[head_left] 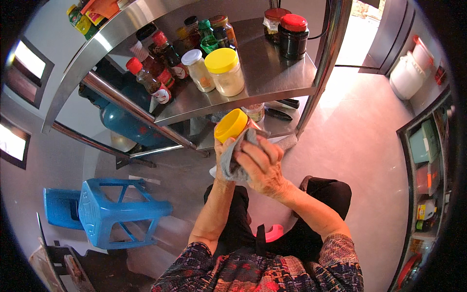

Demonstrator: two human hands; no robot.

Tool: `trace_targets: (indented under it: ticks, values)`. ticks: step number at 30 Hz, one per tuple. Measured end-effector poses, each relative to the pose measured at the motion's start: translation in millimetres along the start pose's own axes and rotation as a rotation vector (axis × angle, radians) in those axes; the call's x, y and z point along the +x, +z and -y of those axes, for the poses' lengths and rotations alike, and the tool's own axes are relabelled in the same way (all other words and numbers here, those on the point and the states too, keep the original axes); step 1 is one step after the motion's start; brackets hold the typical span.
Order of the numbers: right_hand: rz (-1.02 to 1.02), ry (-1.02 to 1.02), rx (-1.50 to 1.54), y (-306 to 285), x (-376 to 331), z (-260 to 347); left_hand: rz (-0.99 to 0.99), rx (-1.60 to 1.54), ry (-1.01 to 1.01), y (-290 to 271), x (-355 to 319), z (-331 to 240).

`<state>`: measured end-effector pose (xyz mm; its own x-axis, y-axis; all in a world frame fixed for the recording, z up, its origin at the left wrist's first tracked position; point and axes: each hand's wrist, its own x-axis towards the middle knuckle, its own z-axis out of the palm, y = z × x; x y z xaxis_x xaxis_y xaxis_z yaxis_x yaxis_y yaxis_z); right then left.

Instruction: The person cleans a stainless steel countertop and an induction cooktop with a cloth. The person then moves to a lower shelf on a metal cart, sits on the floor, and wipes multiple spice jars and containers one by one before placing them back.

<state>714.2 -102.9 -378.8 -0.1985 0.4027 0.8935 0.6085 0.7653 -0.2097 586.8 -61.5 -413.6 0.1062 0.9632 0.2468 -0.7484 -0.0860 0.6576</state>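
In front of the metal shelf, my left hand [220, 159] is closed round a clear jar with a yellow lid [230, 125], which is tilted, lid up and to the left. A grey cloth [237, 158] is bunched in my right hand [263, 165] and pressed against the jar's side. My right fingers are curled over the cloth, and together they hide much of the jar's body. Just beyond, on the shelf [272, 80], stand another yellow-lidded jar [226, 73] and a white-lidded jar [198, 70].
Several sauce bottles [150, 82] crowd the shelf's left side. A dark jar with a red lid [293, 38] stands at its right. On the lower shelf lie black-handled utensils [279, 114]. Blue plastic stools [114, 214] are at my left; a glass-fronted cabinet [422, 194] is at my right.
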Motion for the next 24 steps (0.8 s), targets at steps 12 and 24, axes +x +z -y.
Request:
trace_targets:
  ticks: [12, 24]
  values:
    - [0.131, 0.947, 1.080, -20, 41, -57, -0.118, 0.128, -0.114, 36, -12, -4]
    - [0.031, 0.365, 0.258, -8, 19, -14, -0.204, 0.114, -0.088, 30, -2, -7]
